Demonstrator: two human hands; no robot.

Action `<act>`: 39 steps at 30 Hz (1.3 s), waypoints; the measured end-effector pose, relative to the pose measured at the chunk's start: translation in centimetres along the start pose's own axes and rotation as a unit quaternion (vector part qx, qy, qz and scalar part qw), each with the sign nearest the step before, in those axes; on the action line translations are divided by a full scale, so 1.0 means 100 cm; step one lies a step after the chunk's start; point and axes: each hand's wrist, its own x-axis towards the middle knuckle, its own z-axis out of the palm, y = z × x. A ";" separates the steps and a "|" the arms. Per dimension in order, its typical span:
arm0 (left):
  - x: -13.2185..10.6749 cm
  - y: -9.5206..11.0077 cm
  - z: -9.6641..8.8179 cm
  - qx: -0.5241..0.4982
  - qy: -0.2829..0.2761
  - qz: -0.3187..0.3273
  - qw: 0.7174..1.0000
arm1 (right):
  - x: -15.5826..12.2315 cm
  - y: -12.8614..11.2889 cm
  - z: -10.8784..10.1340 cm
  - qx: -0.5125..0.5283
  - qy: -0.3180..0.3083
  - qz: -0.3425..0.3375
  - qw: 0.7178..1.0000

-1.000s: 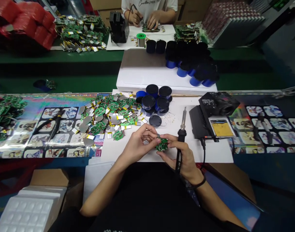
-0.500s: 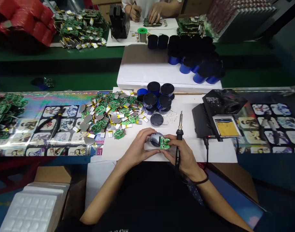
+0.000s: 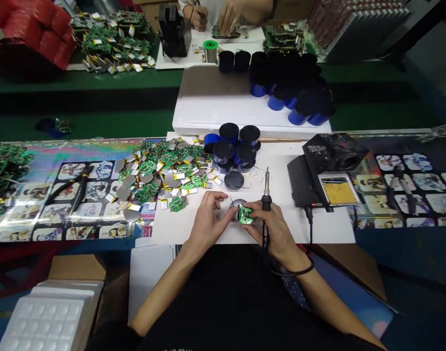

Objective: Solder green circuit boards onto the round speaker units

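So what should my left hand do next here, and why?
Probably settle the left hand on the round dark housing to steady it: those fingers sit just beside it, while the right hand is on the green circuit board lying over it and also grips the soldering iron, tip pointing away.

Readable text: none in view
Green circuit board: fine printing, too small to read
Pouch cell: white label, too small to read
Soldering station: pale marking on top, too blurred to read
Black shirt: white print, cut off by the lower edge, unreadable
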 end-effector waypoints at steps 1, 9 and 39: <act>0.000 0.001 0.002 0.001 0.006 0.001 1.000 | 0.000 0.000 0.001 0.001 0.000 -0.004 1.000; -0.009 0.002 0.001 -0.180 -0.060 -0.056 0.980 | 0.007 0.000 0.010 -0.012 0.034 -0.012 0.999; -0.005 0.010 -0.012 -0.095 -0.076 0.028 0.992 | 0.027 -0.020 0.009 0.075 0.092 -0.015 0.993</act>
